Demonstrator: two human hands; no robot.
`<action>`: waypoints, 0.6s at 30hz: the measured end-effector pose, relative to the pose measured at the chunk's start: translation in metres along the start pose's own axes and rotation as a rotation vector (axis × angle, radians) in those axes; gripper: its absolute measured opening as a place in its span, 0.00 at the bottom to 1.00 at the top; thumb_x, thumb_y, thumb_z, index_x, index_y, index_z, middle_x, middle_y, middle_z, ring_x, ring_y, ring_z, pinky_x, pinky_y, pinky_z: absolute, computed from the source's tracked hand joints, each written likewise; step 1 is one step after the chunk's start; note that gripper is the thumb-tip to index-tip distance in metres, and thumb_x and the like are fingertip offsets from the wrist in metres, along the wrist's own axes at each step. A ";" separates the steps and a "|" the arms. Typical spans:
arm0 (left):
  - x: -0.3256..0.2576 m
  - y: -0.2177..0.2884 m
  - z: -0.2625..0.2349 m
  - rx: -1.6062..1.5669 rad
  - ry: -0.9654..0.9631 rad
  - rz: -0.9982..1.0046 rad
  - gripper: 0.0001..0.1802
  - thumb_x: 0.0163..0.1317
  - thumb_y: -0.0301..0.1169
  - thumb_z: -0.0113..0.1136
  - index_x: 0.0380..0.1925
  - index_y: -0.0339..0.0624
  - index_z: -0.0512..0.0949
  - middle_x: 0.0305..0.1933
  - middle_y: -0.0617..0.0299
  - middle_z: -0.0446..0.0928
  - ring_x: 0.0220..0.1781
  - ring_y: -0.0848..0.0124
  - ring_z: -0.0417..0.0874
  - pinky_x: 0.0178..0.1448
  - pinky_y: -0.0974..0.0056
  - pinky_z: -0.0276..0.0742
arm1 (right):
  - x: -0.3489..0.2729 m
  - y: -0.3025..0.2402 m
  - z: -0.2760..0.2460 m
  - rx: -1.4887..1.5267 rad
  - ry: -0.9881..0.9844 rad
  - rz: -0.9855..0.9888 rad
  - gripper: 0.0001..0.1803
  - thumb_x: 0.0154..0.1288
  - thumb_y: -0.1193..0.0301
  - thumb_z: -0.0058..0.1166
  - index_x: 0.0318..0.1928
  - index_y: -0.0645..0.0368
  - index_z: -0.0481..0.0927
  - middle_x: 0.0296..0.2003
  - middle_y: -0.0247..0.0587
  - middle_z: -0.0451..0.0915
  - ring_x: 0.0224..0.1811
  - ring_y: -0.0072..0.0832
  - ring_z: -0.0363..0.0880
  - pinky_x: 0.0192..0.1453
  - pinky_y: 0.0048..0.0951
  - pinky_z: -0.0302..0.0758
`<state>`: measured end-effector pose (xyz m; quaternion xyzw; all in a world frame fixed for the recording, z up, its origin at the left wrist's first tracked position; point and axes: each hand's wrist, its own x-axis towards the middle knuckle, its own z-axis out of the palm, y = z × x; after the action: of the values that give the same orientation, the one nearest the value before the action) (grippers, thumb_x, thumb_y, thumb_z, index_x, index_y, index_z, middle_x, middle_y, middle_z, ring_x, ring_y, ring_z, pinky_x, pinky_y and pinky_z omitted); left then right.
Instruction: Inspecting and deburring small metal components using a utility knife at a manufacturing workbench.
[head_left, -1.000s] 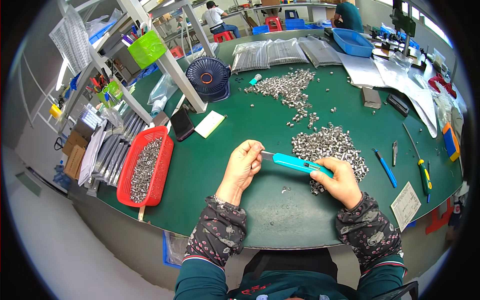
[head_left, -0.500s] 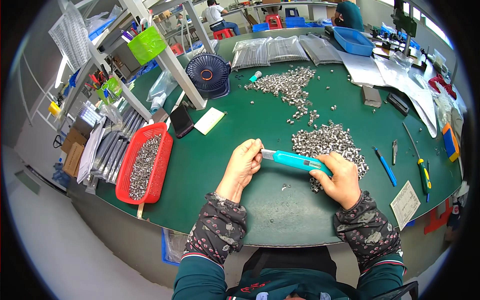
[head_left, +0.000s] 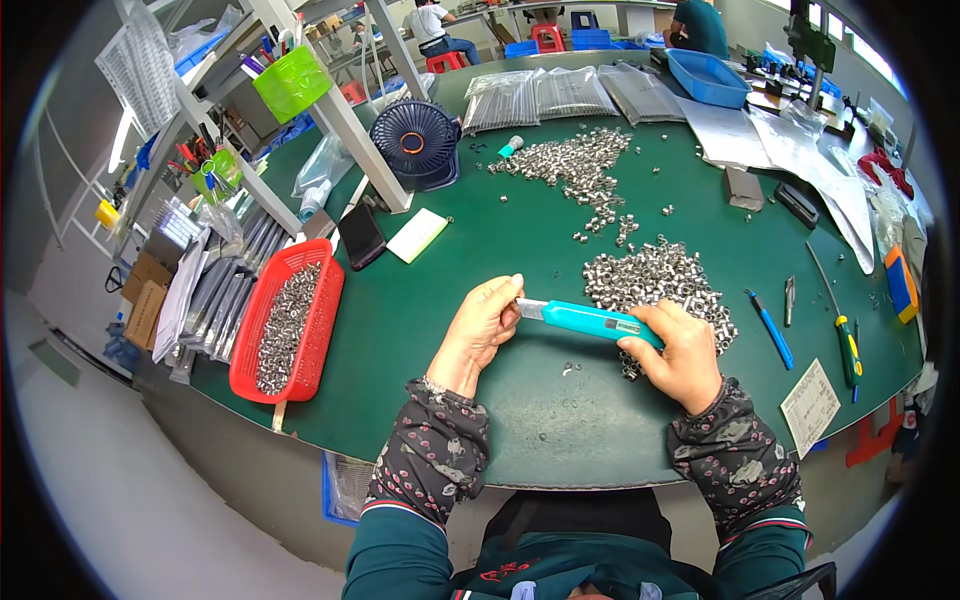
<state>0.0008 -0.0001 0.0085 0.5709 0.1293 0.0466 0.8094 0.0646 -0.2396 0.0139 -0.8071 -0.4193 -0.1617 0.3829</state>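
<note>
My right hand (head_left: pixel 680 355) is wrapped round the teal handle of what looks like a utility knife (head_left: pixel 590 320), held nearly level above the table. Its flat grey metal end points left and meets the fingertips of my left hand (head_left: pixel 482 328). Those fingers are pinched together, and whatever they hold at the tip is hidden. Behind and under the knife lies a heap of small shiny metal rings (head_left: pixel 655 275). A second spread of metal rings (head_left: pixel 575 168) lies farther back. Tiny bits (head_left: pixel 570 368) lie on the green table (head_left: pixel 560 440) below the knife.
A red basket (head_left: pixel 330 330) of metal parts stands left, near a phone (head_left: pixel 361 238), a notepad (head_left: pixel 420 238) and a fan (head_left: pixel 412 145). Rightward lie a blue pen-like tool (head_left: pixel 771 335), a screwdriver (head_left: pixel 848 350) and a paper card (head_left: pixel 811 408). Bagged tubes (head_left: pixel 570 97) line the back.
Both hands hold nearly the same pose; the left hand and the knife's tip have shifted very slightly left and up. The view has tilted a little.
</note>
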 end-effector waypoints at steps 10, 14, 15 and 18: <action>0.000 0.002 0.000 -0.037 -0.033 -0.101 0.17 0.61 0.39 0.51 0.16 0.45 0.65 0.09 0.73 0.58 0.08 0.84 0.52 0.11 0.77 0.44 | 0.002 -0.002 -0.003 -0.020 0.007 -0.025 0.13 0.48 0.63 0.59 0.33 0.56 0.77 0.21 0.37 0.69 0.20 0.35 0.72 0.21 0.32 0.67; -0.001 0.002 -0.003 -0.052 -0.091 -0.127 0.18 0.62 0.39 0.50 0.15 0.45 0.65 0.09 0.73 0.56 0.09 0.84 0.51 0.10 0.77 0.44 | 0.004 -0.001 -0.004 -0.061 0.062 -0.113 0.14 0.47 0.66 0.60 0.34 0.57 0.76 0.21 0.38 0.69 0.19 0.35 0.71 0.21 0.32 0.66; -0.001 0.001 -0.002 -0.076 -0.113 -0.120 0.19 0.62 0.40 0.48 0.14 0.45 0.64 0.09 0.73 0.55 0.09 0.83 0.51 0.10 0.78 0.44 | 0.005 0.000 -0.004 -0.062 0.062 -0.114 0.14 0.47 0.66 0.60 0.34 0.57 0.76 0.21 0.38 0.69 0.19 0.35 0.71 0.21 0.32 0.66; 0.001 -0.001 -0.003 -0.145 -0.130 -0.118 0.20 0.63 0.42 0.46 0.14 0.45 0.64 0.09 0.72 0.55 0.09 0.83 0.51 0.11 0.78 0.44 | 0.008 0.004 -0.006 -0.004 0.180 -0.087 0.14 0.46 0.68 0.61 0.34 0.59 0.75 0.21 0.39 0.69 0.19 0.36 0.71 0.22 0.32 0.66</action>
<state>0.0008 0.0021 0.0067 0.5041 0.1060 -0.0291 0.8566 0.0729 -0.2411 0.0205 -0.7711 -0.4176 -0.2511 0.4098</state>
